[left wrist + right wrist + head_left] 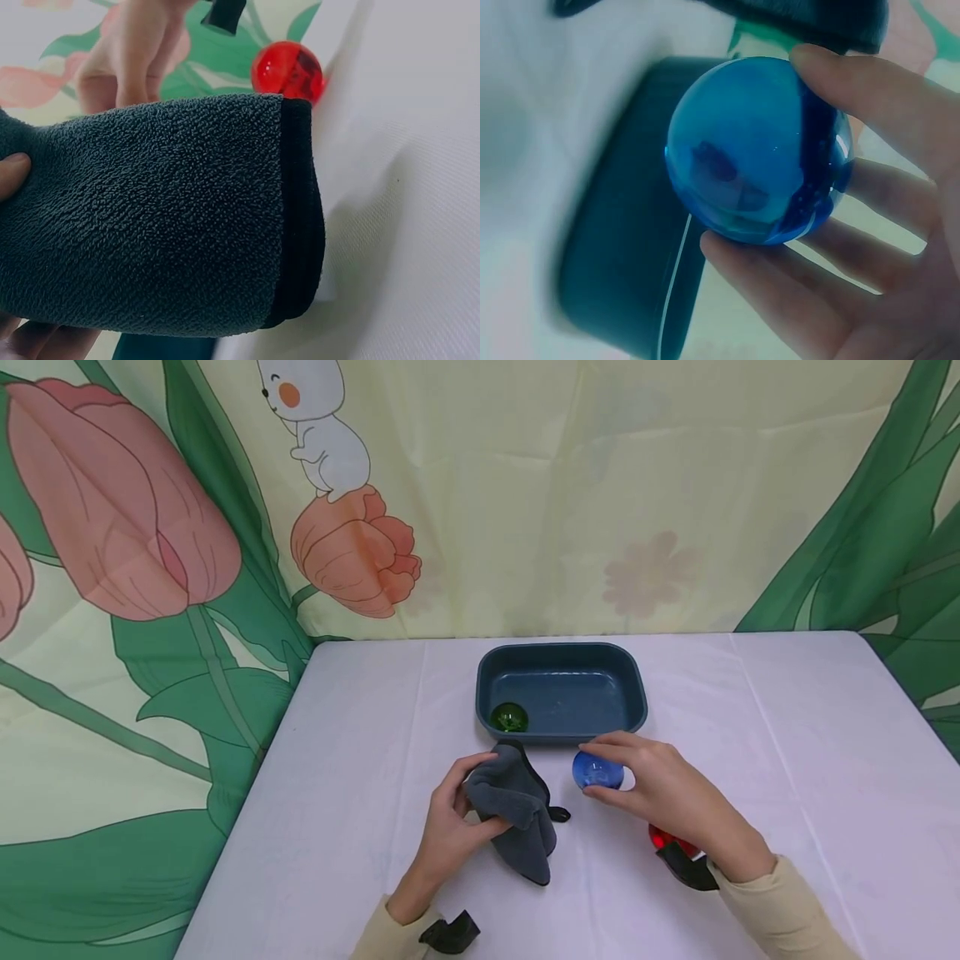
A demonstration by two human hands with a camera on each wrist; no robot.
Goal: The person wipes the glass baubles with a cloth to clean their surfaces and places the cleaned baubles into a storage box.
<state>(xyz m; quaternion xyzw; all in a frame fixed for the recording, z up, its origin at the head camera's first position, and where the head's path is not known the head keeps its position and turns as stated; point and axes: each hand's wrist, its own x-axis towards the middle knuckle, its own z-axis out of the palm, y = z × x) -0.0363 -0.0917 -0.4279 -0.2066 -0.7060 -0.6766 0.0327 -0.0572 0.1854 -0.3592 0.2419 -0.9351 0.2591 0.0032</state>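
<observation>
Nearest the camera, a red ball is sat on the white table, half hidden under the right wrist at about 5 o'clock from the blue ball. Just past that, a grey cloth is bunched up in the left hand, fingers curled round it, with the loose end draped onto the table. At 3 o'clock from the cloth, a blue ball is pinched between thumb and fingertips of the right hand, held just off the table in front of the tray.

Looks like glassy clear stuff, so it's probably slick, hard and a bit heavy for its size; best cupped round the middle, not nipped at the edges.

Further back at 12 o'clock, a green ball is parked in the near-left corner of the dark teal tray.
</observation>
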